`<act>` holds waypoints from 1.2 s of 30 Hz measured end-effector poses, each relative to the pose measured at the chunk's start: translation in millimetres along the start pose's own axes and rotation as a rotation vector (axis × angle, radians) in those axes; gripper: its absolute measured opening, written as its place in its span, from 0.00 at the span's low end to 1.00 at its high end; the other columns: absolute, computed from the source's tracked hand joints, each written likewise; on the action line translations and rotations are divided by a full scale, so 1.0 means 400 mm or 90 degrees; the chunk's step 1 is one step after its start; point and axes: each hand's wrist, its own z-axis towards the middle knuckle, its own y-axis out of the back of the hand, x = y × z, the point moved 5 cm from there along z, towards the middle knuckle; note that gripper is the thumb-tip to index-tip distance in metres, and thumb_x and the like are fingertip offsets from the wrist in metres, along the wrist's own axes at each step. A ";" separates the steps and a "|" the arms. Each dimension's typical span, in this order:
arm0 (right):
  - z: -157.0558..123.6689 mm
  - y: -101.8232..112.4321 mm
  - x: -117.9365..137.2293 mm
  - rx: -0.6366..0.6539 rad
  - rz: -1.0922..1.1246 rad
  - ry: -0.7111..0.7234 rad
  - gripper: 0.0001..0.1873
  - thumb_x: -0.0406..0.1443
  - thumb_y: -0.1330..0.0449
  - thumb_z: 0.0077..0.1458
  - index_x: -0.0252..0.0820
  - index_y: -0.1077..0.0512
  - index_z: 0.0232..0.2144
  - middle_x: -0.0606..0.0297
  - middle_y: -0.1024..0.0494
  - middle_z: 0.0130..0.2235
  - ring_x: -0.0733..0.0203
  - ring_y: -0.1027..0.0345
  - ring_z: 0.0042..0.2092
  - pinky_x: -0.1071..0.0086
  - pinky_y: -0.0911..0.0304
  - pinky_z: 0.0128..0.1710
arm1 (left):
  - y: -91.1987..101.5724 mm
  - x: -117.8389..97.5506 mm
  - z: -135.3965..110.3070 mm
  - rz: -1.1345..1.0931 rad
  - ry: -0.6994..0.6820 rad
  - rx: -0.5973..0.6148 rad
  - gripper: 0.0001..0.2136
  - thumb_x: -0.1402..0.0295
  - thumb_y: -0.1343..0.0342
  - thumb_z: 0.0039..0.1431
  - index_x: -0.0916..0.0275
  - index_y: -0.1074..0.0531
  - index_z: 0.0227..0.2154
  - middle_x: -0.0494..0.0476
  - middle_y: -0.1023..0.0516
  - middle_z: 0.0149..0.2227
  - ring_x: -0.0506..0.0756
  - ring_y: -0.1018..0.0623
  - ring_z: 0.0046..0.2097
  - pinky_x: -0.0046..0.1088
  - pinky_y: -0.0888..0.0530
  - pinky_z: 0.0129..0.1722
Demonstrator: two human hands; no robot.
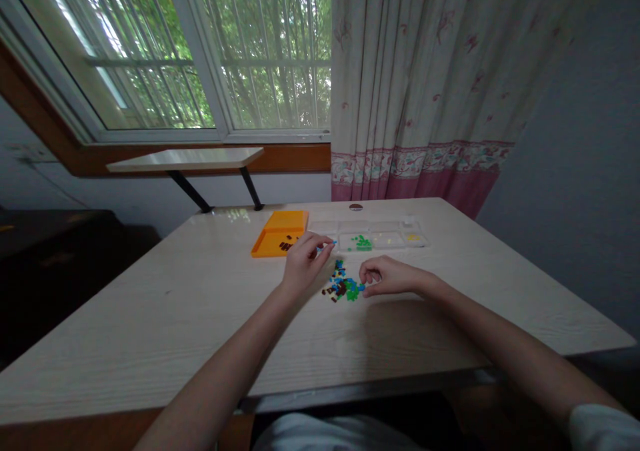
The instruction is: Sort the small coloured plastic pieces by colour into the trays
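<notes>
A mixed pile of small building bricks (341, 287), in blue, green, brown and pale yellow, lies on the table between my hands. My left hand (309, 257) is above and left of the pile, thumb and forefinger pinched on a small blue brick (334, 242) near the clear tray. At the pile's right edge, my right hand (387, 276) has its fingers curled, with a blue brick (361, 288) at its fingertips. Green bricks (363, 242) sit in one compartment of the clear divided tray (383, 247), and yellow ones (413, 237) in the right compartment.
An orange box (285, 221) with brown bricks (287, 245) inside stands left of the tray, partly behind my left hand. A raised shelf (187, 159) on black legs is at the table's back left. The wooden table (165, 317) extends to both sides, and a curtain (415, 91) hangs behind.
</notes>
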 end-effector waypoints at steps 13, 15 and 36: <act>-0.002 -0.002 -0.008 0.007 -0.003 -0.014 0.11 0.39 0.39 0.43 0.37 0.29 0.29 0.69 0.32 0.25 0.68 0.39 0.27 0.76 0.44 0.25 | 0.006 -0.008 0.001 0.005 -0.006 -0.021 0.04 0.69 0.47 0.54 0.63 0.29 0.29 0.52 0.30 0.27 0.46 0.35 0.24 0.21 0.36 0.24; -0.001 -0.003 -0.011 0.007 0.004 -0.018 0.11 0.39 0.39 0.44 0.37 0.29 0.29 0.68 0.32 0.25 0.68 0.40 0.27 0.76 0.44 0.26 | 0.008 -0.003 0.003 0.015 0.007 -0.032 0.04 0.68 0.47 0.54 0.63 0.29 0.29 0.51 0.31 0.26 0.46 0.35 0.24 0.21 0.36 0.25; 0.006 0.000 -0.030 -0.044 0.075 -0.048 0.14 0.42 0.45 0.50 0.34 0.30 0.28 0.67 0.33 0.24 0.69 0.42 0.26 0.76 0.48 0.25 | 0.004 0.233 -0.020 0.314 0.284 0.093 0.11 0.63 0.51 0.53 0.62 0.27 0.30 0.55 0.26 0.28 0.54 0.29 0.31 0.26 0.36 0.29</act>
